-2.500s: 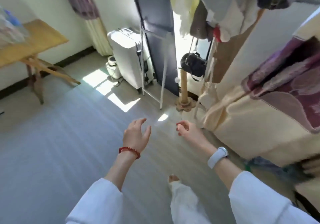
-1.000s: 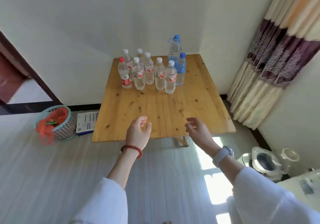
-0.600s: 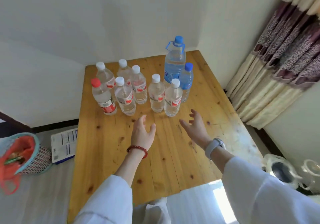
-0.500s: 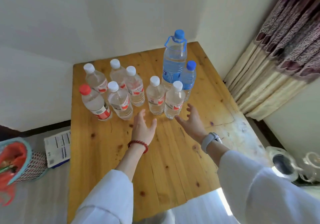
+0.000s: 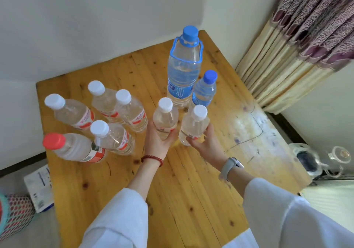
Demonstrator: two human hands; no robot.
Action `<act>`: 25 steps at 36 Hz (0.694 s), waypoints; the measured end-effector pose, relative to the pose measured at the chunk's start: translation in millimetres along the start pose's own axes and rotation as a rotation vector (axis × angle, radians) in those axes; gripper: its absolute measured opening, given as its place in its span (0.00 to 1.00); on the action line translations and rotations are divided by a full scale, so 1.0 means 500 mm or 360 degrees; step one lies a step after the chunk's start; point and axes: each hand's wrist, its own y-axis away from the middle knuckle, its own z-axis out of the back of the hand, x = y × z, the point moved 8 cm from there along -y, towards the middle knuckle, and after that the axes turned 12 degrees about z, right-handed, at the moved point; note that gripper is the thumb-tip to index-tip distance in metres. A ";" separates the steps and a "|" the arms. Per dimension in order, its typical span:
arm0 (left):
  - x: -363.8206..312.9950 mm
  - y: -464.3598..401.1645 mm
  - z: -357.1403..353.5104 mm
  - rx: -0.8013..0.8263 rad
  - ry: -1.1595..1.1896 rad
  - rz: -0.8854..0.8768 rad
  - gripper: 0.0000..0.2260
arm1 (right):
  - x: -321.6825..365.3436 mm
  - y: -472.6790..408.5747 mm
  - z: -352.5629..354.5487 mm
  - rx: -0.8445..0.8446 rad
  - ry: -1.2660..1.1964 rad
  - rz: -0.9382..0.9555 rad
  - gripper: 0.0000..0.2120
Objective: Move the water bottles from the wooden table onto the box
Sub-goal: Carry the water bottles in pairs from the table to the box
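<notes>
My left hand [image 5: 157, 142] grips one bottle [image 5: 165, 119], my right hand [image 5: 206, 142] its neighbour [image 5: 194, 126], both on the table [image 5: 191, 190].

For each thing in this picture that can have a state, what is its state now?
Left hand: wrapped around a white-capped bottle.
Right hand: wrapped around another white-capped bottle.
Both held bottles: capped, bases hidden by the hands.
Red-capped bottle: capped, standing, untouched.
Large blue bottle: capped, standing, partly full.
Small blue-capped bottle: capped, standing.
Wooden table: holds all nine bottles.
</notes>
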 end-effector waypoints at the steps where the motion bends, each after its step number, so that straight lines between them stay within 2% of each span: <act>1: -0.005 0.000 0.001 -0.0007 -0.0027 -0.0013 0.27 | 0.000 0.005 0.006 -0.0004 0.0002 -0.0014 0.28; 7: -0.020 0.061 -0.007 0.0001 -0.0065 -0.0085 0.27 | -0.019 0.079 0.064 -0.0063 -0.0039 -0.0129 0.29; 9: -0.024 0.097 -0.021 0.0087 0.0011 -0.0053 0.22 | -0.026 0.118 0.092 -0.0081 -0.0043 -0.0153 0.29; 12: -0.040 0.157 -0.059 0.0322 0.0236 0.0051 0.19 | -0.036 0.185 0.142 -0.0106 -0.0074 -0.0200 0.24; 17: -0.084 0.268 -0.177 0.0783 0.0405 0.0203 0.27 | -0.039 0.318 0.255 -0.0255 0.0022 -0.0256 0.12; 20: -0.110 0.358 -0.259 0.0992 0.0385 0.0218 0.25 | -0.056 0.423 0.333 -0.0403 0.0097 -0.0285 0.13; 25: -0.142 0.569 -0.412 0.1284 0.0142 0.0088 0.26 | -0.105 0.647 0.456 -0.0680 0.0031 -0.0395 0.17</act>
